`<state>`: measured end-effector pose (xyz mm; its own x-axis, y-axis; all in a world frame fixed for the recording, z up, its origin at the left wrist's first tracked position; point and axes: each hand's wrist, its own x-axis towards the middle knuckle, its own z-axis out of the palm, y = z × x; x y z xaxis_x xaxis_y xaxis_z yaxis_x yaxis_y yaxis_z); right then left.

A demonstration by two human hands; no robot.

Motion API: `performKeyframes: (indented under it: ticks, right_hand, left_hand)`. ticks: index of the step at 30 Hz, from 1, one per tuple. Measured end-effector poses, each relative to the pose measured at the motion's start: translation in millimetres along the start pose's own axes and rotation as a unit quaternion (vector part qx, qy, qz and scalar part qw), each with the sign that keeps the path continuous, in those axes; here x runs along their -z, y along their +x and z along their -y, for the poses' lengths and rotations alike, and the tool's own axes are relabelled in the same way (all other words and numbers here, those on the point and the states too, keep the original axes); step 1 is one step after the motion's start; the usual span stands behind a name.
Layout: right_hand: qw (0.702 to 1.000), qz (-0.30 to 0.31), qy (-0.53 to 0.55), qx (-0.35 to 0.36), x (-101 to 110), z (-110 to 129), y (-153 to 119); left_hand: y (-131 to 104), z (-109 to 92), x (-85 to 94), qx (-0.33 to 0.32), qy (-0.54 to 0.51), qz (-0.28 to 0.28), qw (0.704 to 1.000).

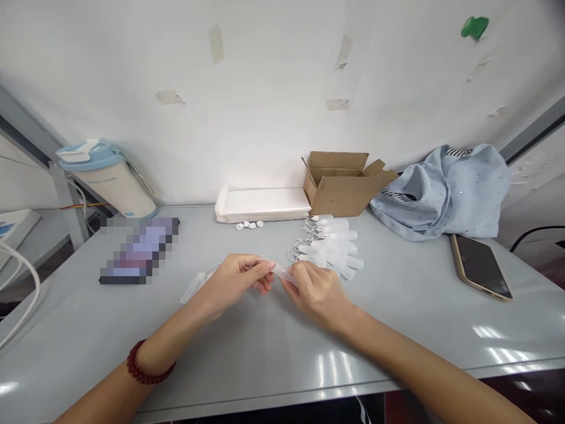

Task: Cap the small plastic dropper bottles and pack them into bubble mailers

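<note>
My left hand pinches one end of a small translucent plastic bottle, thumb against forefinger. Around the other end of that bottle the fingers of my right hand are closed, covering much of it. A thin white cord loops by the left fingertips. Just beyond my right hand lies a pile of similar bottles, several with thin cords at their narrow ends. Another translucent bottle with a cord rests on the table left of my left hand, partly hidden by it.
Small white caps lie before a stack of white envelopes at the wall. Beside it stands an open cardboard box. A blue cloth bag and a phone are right; a tumbler and pixelated device left.
</note>
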<state>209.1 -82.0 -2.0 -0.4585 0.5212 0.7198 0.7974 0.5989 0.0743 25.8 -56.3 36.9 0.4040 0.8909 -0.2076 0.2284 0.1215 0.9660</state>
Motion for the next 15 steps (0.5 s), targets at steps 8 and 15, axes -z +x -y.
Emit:
performKeyframes:
  ticks: [8, 15]
  right_hand:
    - [0.997, 0.042, 0.066, -0.013, -3.2, -5.5, 0.0]
    - [0.976, 0.115, 0.165, -0.087, -3.6, -8.9, -0.8]
  left_hand:
    - [-0.9, 4.8, 6.8, -0.133, 0.174, 0.01, 0.976]
    - [1.5, 9.4, 10.0, -0.158, 0.166, 0.026, 0.973]
